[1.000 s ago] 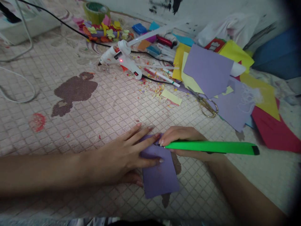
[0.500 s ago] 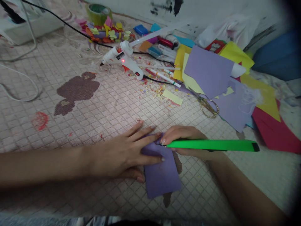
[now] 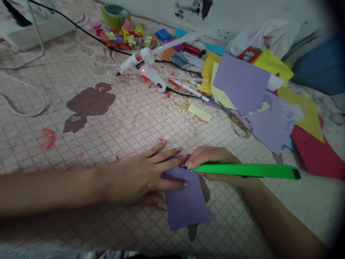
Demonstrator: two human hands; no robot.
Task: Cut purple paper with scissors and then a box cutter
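A small rectangle of purple paper (image 3: 186,208) lies on the quilted cloth in front of me. My left hand (image 3: 147,174) is spread flat with fingers apart, several of them resting on the paper's upper part and left side. In my right hand (image 3: 212,158) is a green utility knife (image 3: 250,170), held low and nearly level, its black end pointing to the right. The knife's dark tip meets the paper beside my left fingertips. How far the blade is out is too small to tell.
A white glue gun (image 3: 147,68) with its red light on stands behind the hands, its black cord trailing right. Gold-handled scissors (image 3: 241,126) lie beside coloured sheets (image 3: 242,81). Paper scraps (image 3: 199,112), a tape roll (image 3: 115,16) and a power strip (image 3: 40,34) lie further back.
The whole view has shifted slightly. The knife's black end sits a little lower, tilting the handle slightly. Both hands keep nearly the same place on the paper.
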